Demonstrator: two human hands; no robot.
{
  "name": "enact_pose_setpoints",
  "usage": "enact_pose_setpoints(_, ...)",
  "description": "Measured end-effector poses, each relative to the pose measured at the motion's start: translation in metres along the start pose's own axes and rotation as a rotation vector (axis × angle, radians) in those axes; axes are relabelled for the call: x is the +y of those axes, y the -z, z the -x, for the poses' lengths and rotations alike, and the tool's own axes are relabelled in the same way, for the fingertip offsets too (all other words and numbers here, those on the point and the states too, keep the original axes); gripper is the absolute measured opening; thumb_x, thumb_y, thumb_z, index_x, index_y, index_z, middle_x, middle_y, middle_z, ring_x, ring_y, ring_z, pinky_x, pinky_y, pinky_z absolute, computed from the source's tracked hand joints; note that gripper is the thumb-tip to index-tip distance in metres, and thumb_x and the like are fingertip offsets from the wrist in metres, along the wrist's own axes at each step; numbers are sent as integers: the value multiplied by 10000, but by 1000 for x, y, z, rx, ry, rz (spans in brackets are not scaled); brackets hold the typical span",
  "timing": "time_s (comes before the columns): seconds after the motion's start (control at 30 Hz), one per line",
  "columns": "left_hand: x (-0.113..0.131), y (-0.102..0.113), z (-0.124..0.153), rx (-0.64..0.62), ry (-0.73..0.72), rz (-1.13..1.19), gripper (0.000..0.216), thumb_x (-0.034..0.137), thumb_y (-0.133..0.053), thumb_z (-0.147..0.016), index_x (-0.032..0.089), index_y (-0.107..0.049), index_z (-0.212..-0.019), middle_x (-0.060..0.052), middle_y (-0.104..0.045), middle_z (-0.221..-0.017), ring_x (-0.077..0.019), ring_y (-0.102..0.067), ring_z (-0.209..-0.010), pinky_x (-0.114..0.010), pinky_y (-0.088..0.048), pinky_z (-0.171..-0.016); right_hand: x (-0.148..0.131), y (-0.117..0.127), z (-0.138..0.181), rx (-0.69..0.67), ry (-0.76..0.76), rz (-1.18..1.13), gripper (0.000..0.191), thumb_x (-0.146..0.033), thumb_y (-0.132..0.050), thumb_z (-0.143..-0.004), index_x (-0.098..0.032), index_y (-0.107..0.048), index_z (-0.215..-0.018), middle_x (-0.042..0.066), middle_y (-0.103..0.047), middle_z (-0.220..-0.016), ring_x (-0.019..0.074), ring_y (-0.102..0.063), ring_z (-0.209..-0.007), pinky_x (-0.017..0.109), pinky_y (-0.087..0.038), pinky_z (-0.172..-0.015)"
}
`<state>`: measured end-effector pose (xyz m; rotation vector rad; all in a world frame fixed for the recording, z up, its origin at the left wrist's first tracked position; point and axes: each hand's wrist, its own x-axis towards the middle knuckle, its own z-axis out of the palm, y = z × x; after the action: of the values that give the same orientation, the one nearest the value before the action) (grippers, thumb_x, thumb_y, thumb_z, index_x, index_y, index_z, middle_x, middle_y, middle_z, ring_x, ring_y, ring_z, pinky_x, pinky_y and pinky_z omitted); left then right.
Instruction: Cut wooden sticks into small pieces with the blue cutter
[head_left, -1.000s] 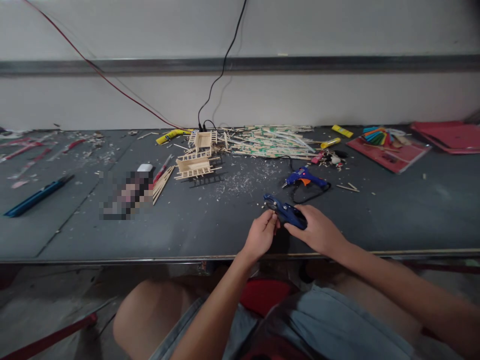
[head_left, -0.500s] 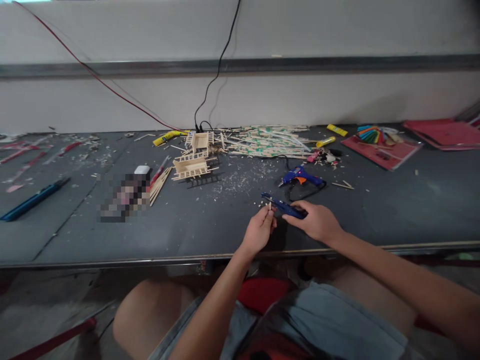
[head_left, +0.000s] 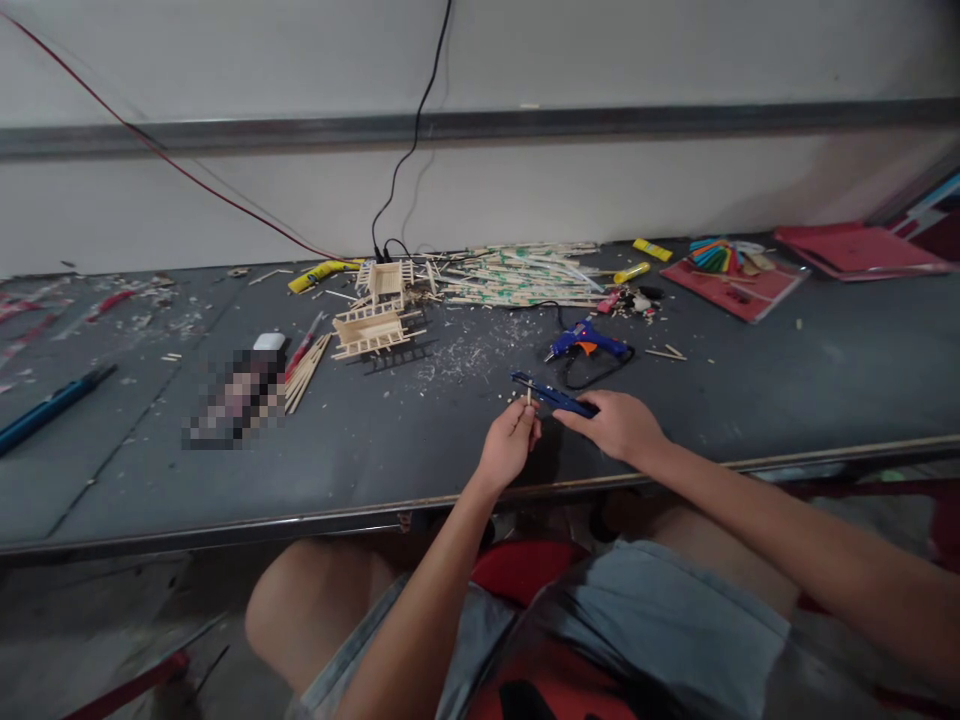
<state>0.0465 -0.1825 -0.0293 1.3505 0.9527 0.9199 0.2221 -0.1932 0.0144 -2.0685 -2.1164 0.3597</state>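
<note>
My left hand [head_left: 510, 440] is closed, pinching a short thin wooden stick [head_left: 529, 393] upright between thumb and fingers. Around a long, narrow dark-blue hand tool that looks like cutters [head_left: 559, 398] my right hand [head_left: 619, 424] is closed. The tool's far end reaches left to the stick's top, and they seem to touch. Tiny cut-off bits lie beside the left hand. Just beyond the tool, a blue glue gun [head_left: 587, 341] with an orange trigger rests on its side. Farther left stand two small stick-built models [head_left: 375, 332], like little carts with railings.
Behind lies a pile of green-marked sticks [head_left: 525, 278]. Loose sticks [head_left: 307, 375] and a pixelated object [head_left: 236, 400] are to the left. A blue cutter knife [head_left: 52, 408] lies far left. Red folders [head_left: 847, 250] and yellow tubes [head_left: 631, 273] sit back right. The table edge is close below my hands.
The whole view has shifted, so the table's things appear slightly farther left. Both hands keep their hold, with the stick still at the tool's tip.
</note>
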Motion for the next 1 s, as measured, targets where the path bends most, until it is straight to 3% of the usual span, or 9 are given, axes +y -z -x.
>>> enact_pose_setpoints(0.37, -2, 0, -1, 5, 5, 66, 283, 419, -376, -858, 160, -484, -891, 50, -435, -574, -64, -380, -475, -192, -314, -475, 1, 11, -11, -155, 57, 41, 683, -748, -254, -745, -199, -660, -772, 89, -685, -764, 248, -632, -764, 278, -376, -605)
enact_pose_setpoints(0.67, 2, 0, -8, 66, 184, 229, 245, 380, -413, -835, 147, -489, -850, 53, -437, -536, -35, -344, -381, -172, -238, -391, 1, 11, -32, -382, 39, 6, 752, -763, -158, -747, -188, -618, -599, 119, -663, -672, 242, -626, -671, 290, -392, -584)
enact_pose_setpoints(1.0, 7, -4, -14, 85, 293, 183, 231, 363, -410, -831, 151, -499, -808, 60, -408, -488, -35, -326, -361, -159, -239, -366, 7, 11, -35, -458, -34, 8, 800, -788, -133, -722, -177, -630, -581, 137, -657, -654, 250, -630, -649, 315, -422, -619)
